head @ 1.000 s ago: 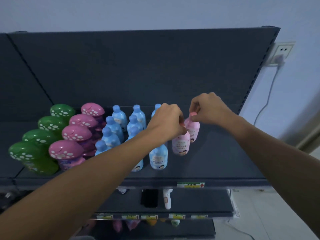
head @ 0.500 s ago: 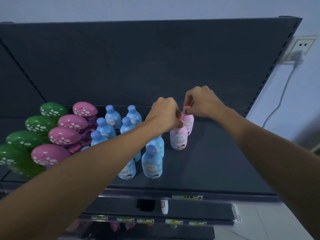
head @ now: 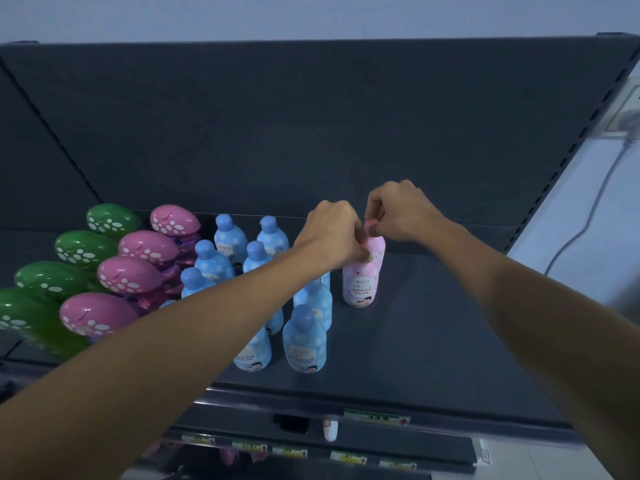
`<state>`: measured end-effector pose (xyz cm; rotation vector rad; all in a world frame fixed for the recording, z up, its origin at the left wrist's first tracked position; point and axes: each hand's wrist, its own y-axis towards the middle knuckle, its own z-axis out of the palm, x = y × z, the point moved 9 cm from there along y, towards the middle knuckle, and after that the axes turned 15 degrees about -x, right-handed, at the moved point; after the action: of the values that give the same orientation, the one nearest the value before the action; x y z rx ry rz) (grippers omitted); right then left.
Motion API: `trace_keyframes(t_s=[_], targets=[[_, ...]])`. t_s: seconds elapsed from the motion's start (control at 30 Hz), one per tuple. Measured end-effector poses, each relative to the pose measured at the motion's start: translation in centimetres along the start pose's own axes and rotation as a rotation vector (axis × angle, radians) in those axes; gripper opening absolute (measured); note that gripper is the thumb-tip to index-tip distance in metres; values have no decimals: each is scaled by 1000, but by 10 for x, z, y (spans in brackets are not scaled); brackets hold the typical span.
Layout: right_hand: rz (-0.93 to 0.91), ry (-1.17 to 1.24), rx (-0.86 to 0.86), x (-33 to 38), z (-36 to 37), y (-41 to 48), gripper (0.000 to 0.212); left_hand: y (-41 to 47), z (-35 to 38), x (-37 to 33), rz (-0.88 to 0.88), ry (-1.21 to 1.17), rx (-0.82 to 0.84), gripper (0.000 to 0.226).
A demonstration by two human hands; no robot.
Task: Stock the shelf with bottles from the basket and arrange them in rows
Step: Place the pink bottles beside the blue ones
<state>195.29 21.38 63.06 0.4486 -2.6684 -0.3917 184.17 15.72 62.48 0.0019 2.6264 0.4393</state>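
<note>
The left hand (head: 332,233) and right hand (head: 401,213) have drawn closer together, knuckles nearly meeting. The front pink bottle (head: 360,285), pinched at its cap by the left fingers (head: 363,256), and the rear pink bottle (head: 378,249), pinched by the right hand, now stand deeper on the shelf (head: 450,341), farther behind the front blue bottle (head: 304,344). The view has tilted up, and the wall socket (head: 632,109) has slid to the right edge.

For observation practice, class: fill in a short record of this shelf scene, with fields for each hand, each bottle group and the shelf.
left hand: pinches the top of the front pink bottle
right hand: pinches the cap of the rear pink bottle
blue bottles: upright in rows left of the pink pair, partly hidden by the left forearm
pink-capped bottles: one row, further left
green-capped bottles: leftmost row
shelf: dark, carries all the bottles
</note>
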Motion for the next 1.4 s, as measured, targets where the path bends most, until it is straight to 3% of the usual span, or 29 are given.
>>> trace_keyframes(t_s=[0.63, 1.0, 1.4], targets=[[88, 13, 50, -3, 5, 6, 17, 0, 9, -2, -36, -35, 33, 27], [126, 6, 56, -1, 5, -1, 17, -11, 5, -7, 44, -16, 31, 31], [85, -138, -26, 65, -18, -17, 22, -25, -80, 54, 106, 89, -88, 12]])
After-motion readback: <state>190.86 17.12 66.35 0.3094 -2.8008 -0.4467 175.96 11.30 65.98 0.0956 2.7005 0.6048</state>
